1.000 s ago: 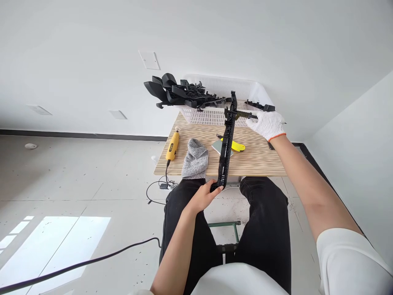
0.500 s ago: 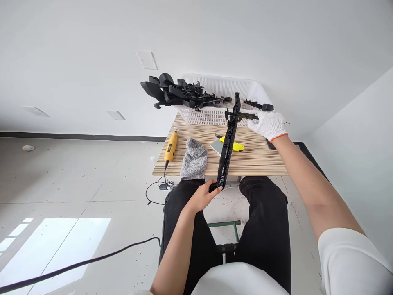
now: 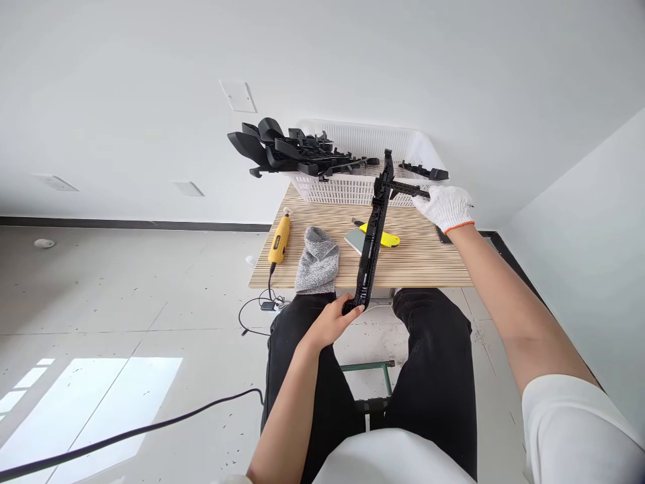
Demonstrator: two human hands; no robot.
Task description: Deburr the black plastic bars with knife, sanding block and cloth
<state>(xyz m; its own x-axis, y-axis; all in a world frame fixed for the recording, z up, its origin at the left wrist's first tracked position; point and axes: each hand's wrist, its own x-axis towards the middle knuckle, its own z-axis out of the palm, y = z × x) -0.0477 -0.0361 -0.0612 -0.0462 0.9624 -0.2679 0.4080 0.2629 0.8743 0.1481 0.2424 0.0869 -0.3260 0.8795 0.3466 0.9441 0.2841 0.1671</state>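
My bare left hand [image 3: 333, 324] grips the lower end of a long black plastic part [image 3: 371, 242], which rises over the table's front edge toward the basket. In a white glove with an orange cuff, my right hand [image 3: 446, 207] is closed on a thin black toothed tool [image 3: 410, 189]. The tool's left end meets the part near its top; the exact contact is too small to make out. Behind the part lie a yellow cutter [image 3: 389, 240] and a grey-green flat block [image 3: 355, 239] on the table.
A white basket [image 3: 332, 191] at the back of the wooden table [image 3: 413, 269] holds many black parts [image 3: 292, 151], some overhanging its left side. A yellow rotary tool [image 3: 279, 240] with a cable and a grey cloth [image 3: 317, 262] lie at the left. A dark flat object [image 3: 443, 235] is at the right.
My right hand has shifted slightly right with the tool, whose left end no longer sticks out beyond the part's left side. My left hand keeps its hold.
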